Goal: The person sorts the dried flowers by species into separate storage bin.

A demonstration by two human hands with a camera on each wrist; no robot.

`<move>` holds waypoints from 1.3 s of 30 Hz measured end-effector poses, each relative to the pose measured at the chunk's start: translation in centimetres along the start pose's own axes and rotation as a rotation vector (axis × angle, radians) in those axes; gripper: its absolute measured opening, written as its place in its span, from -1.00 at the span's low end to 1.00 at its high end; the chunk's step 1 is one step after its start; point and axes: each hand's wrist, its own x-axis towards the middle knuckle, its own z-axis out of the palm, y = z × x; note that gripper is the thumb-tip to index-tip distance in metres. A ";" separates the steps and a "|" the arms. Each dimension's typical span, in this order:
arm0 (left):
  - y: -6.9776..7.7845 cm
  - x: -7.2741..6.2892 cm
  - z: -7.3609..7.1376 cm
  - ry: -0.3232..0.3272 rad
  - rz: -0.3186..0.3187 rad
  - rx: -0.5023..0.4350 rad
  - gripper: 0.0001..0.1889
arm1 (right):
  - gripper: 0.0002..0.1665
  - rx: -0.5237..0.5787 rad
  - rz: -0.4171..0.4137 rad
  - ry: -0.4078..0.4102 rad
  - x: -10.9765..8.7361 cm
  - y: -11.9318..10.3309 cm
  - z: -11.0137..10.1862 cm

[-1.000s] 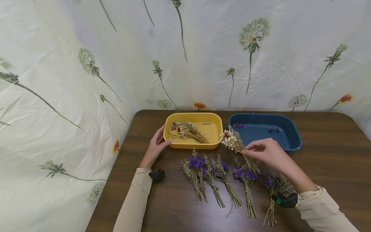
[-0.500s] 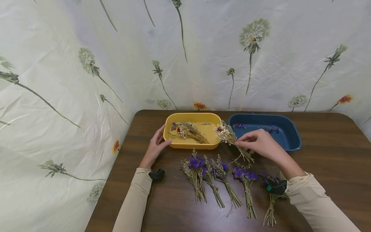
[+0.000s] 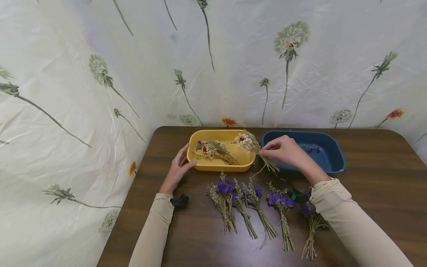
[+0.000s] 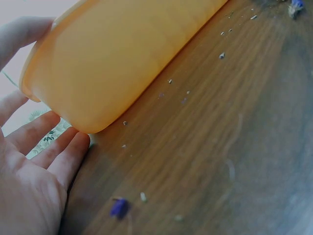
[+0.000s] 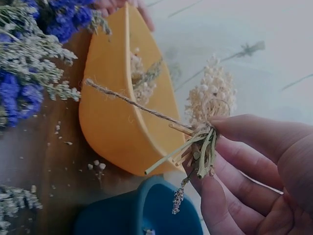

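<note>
My right hand (image 3: 283,150) pinches a small dried flower bouquet (image 3: 248,142) by its stems, its pale and dark-red heads over the right end of the yellow tray (image 3: 225,168). In the right wrist view, twine trails from the bouquet's (image 5: 210,100) binding, and thumb and fingertips meet around its stems. My left hand (image 3: 178,165) rests at the yellow tray's left end; in the left wrist view its fairly straight, spread fingers (image 4: 41,132) lie along the tray's end wall. Another dried bouquet (image 3: 217,151), with pale and red heads, lies inside the yellow tray.
The blue tray (image 3: 337,163) stands to the right, with purple flower scraps in it. Several purple-flowered dried bunches, such as this bouquet (image 3: 281,202), lie in a row in front of the trays. Small crumbs dot the wooden table (image 3: 207,244). A flower-printed curtain (image 3: 233,74) hangs behind.
My right hand has carried the bouquet leftward, from beside the blue tray's near left corner to over the yellow tray's right end. The left hand has stayed at the yellow tray.
</note>
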 end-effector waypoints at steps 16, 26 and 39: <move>0.2 0.0 0.0 0.009 -0.012 0.013 -0.23 | -0.77 -0.088 -0.021 -0.011 5.9 -1.3 1.4; 0.2 0.0 0.0 0.003 -0.009 0.003 -0.23 | -0.75 -0.231 -0.009 -0.028 8.6 -2.4 3.5; 0.1 0.2 0.0 0.003 0.002 0.012 -0.23 | -0.80 -0.401 0.042 -0.039 10.2 -3.3 6.7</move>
